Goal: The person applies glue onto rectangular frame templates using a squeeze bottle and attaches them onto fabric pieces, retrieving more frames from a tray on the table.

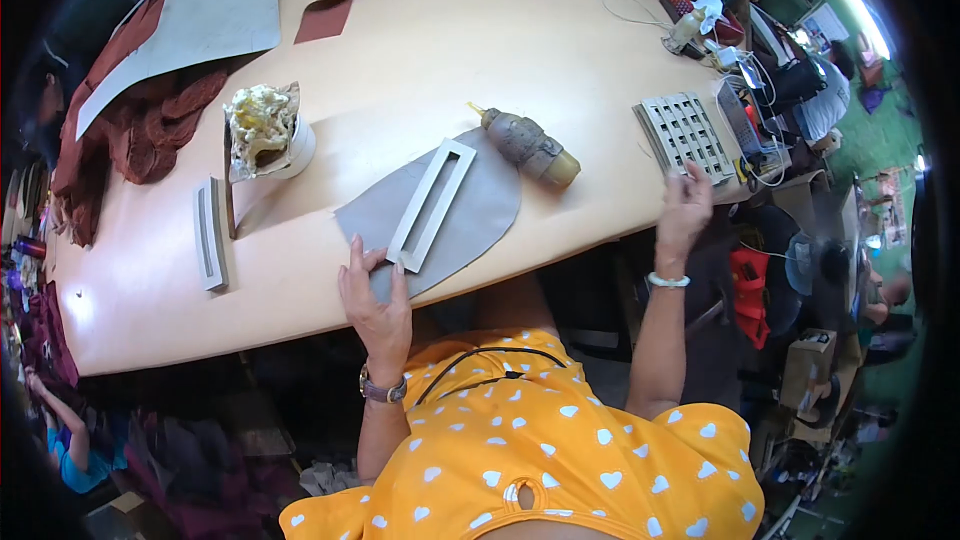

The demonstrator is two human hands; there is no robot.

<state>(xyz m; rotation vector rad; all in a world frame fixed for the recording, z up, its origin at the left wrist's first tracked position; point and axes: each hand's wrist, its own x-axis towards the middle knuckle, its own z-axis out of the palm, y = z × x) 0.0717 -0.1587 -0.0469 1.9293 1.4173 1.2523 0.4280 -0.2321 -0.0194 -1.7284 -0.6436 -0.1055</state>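
Note:
My left hand (375, 305) is at the near end of a pale slotted rectangular frame (404, 237), thumb and a finger against that end. The frame lies slantwise on a flat grey leather-like piece (485, 215) with a rounded edge. My right hand (685, 210) is raised at the table's right edge, fingers curled together beside a grey slotted, grid-like block (685, 135); anything in them is too small to make out. Beyond the grey piece lies a dirty, wrapped bottle (530, 148) with a yellow nozzle, on its side.
A white tub (300, 148) crusted with yellowish material stands left of centre. A curved slotted frame (209, 235) lies nearby. Reddish-brown sheets (180, 120) and a pale panel (235, 15) cover the far left. Cables, a phone and small containers crowd the right. Other people are nearby.

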